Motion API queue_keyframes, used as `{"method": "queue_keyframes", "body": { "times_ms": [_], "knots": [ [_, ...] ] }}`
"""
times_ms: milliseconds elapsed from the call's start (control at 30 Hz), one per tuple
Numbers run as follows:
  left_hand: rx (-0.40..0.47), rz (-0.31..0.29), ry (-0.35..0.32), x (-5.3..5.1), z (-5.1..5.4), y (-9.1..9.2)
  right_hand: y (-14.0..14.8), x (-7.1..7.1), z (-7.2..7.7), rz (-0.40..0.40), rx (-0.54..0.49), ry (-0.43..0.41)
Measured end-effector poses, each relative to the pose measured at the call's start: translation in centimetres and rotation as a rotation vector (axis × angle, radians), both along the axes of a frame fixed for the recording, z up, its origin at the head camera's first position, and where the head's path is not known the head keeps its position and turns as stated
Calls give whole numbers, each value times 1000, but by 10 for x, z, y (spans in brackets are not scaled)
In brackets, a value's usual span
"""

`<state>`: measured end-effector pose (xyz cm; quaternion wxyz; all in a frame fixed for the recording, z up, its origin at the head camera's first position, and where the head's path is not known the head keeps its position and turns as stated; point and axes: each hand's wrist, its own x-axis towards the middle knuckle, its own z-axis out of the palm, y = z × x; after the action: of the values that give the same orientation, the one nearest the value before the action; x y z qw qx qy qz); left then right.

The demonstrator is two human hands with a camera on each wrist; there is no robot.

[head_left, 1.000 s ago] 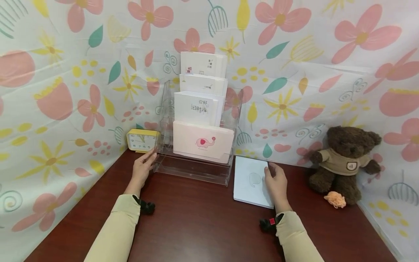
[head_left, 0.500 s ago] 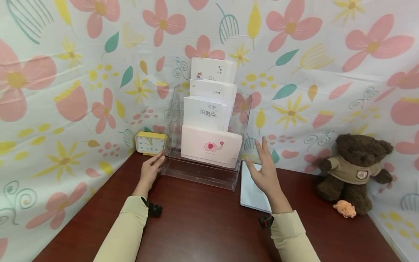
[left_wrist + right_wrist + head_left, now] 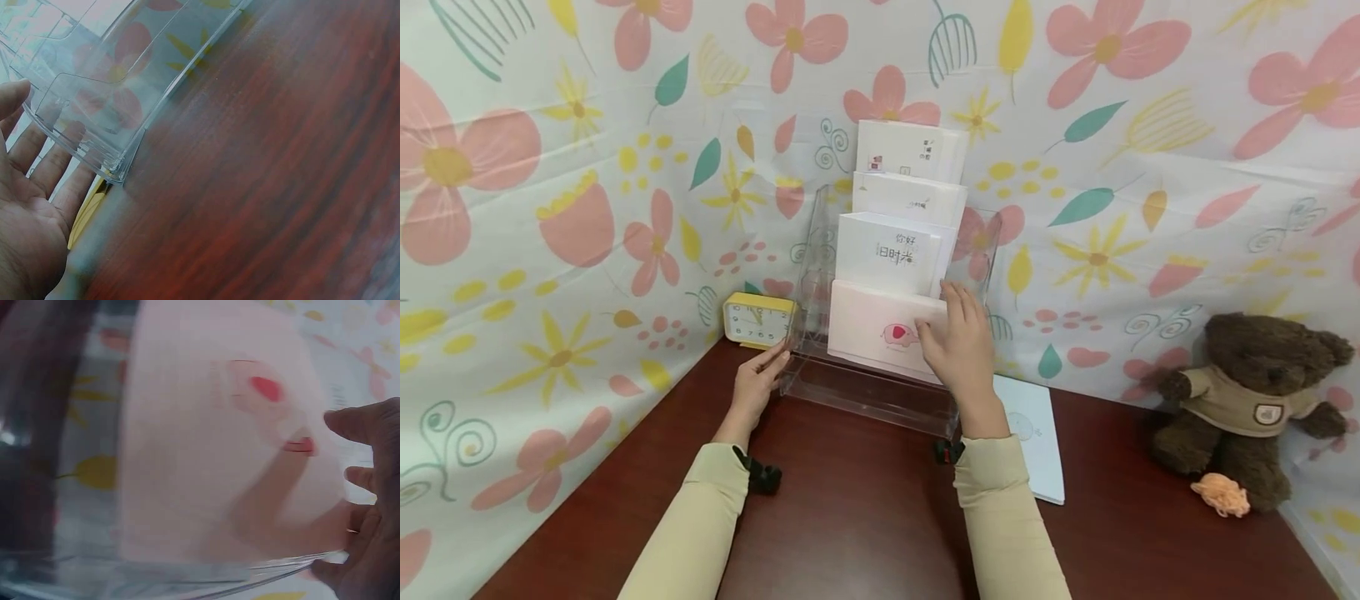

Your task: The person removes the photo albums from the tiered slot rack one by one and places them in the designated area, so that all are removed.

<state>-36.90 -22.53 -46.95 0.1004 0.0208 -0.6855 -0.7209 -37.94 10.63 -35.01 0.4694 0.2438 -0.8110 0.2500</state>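
- Pink elephant booklet (image 3: 865, 321) stands foremost among the booklets in the clear rack (image 3: 865, 393), tilted back, just before the white booklet with black characters (image 3: 883, 250).
- Your right hand (image 3: 964, 354) is at its right side, thumb and fingers spread, gripping nothing; whether a fingertip touches the paper, I cannot tell.
- Judging by that pose, the step in hand is getting hold of the booklet near its upper right corner.
- Lay your thumb on the pink cover and slip the fingers behind it, close to the paper, so they don't snag the white booklet.
- Several pink booklets may be stacked together; feel the thickness before you squeeze.
- Your left hand (image 3: 754, 390) rests at the rack's lower left side, fingers extended along the outer wall, unclenched, near the yellow alarm clock (image 3: 758, 321). Use it as a brace, since the rack looks light enough to skid.
- Draw upward along the tilt until the bottom edge clears the plastic lip; tugging forward too soon could bend the cover.
- Mind your right sleeve near the pale blue booklet (image 3: 1047, 442), flat on the table (image 3: 850, 517).
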Motion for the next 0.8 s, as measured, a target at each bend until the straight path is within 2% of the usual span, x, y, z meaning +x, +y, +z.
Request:
{"method": "queue_keyframes", "body": {
  "times_ms": [133, 267, 400, 600, 667, 800],
  "knots": [
    [11, -9, 4, 10, 13, 4, 3, -5, -9, -63, 80, -57],
    [-1, -5, -7, 16, 19, 7, 7, -3, -11, -34, 73, -76],
    [1, -15, -24, 8, 10, 8, 13, 8, -8, -30, 93, -83],
    [-43, 30, 15, -1, -4, 5, 12, 27, -5, -120, 330, -85],
    [-47, 40, 26, -2, -6, 4, 9, 32, -5, -100, 396, -80],
    [-39, 41, 19, -1, -7, 2, 2, 37, -8, -10, 476, -50]
  ]
}}
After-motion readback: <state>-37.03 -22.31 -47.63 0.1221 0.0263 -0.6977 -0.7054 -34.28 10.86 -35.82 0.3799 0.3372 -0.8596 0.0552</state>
